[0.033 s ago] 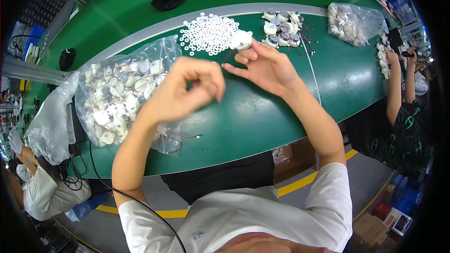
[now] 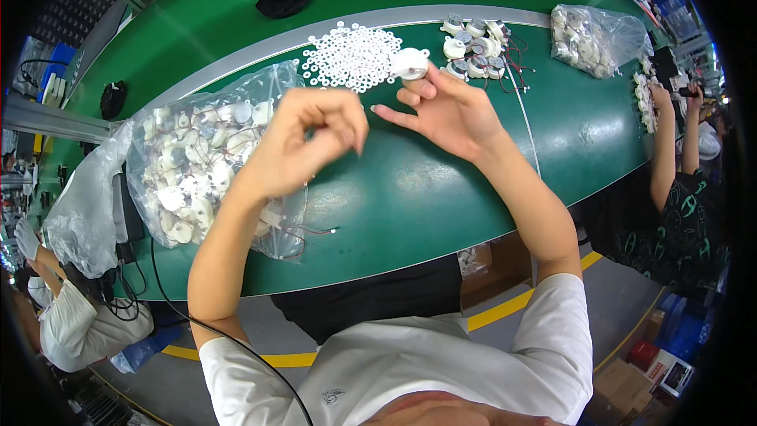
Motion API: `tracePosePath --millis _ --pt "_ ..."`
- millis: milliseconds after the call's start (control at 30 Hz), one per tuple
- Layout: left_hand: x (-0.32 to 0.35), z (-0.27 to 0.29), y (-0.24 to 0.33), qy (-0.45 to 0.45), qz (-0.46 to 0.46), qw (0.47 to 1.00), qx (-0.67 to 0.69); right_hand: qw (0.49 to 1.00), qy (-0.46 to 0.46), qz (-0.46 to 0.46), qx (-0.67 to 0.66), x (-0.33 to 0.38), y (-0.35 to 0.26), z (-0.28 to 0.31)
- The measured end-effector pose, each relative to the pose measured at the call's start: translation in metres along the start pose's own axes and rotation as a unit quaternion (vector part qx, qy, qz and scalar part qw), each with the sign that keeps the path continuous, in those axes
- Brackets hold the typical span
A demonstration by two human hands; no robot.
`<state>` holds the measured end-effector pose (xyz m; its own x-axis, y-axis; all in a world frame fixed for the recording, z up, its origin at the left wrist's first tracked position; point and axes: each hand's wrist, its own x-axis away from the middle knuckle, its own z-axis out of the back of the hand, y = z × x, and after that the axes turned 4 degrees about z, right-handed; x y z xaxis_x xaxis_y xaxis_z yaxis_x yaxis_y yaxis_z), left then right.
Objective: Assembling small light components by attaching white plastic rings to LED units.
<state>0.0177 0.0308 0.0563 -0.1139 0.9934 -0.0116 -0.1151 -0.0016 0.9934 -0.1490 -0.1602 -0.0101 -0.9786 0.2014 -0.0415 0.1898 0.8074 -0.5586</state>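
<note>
Right hand (image 2: 461, 117), grip clamped on white round part (image 2: 409, 65), lug (image 2: 426, 53) toward upper right

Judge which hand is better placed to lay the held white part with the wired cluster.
Likely the right hand: it holds the white part, close to the wired cluster. The left hand is farther off, near the clear bag, curled and slightly blurred.

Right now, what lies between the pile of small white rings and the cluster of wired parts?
Head view: a round white part held by the right hand, and green tabletop.
</note>
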Motion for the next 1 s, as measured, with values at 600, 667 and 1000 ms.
tracePosePath --millis 600,667,1000 --pt "-0.003 -0.065 -0.041 0.126 -0.17 0.801 -0.56 0.996 -0.026 0.086 0.018 -0.002 0.008 -0.005" --pt "0.0 -0.067 -0.049 0.077 -0.179 0.836 -0.513 0.994 -0.004 0.029 -0.103 -0.001 0.004 -0.008" --pt "-0.005 -0.033 -0.042 0.243 -0.016 0.863 -0.442 0.904 0.142 -0.002 0.402 -0.003 0.005 -0.003"
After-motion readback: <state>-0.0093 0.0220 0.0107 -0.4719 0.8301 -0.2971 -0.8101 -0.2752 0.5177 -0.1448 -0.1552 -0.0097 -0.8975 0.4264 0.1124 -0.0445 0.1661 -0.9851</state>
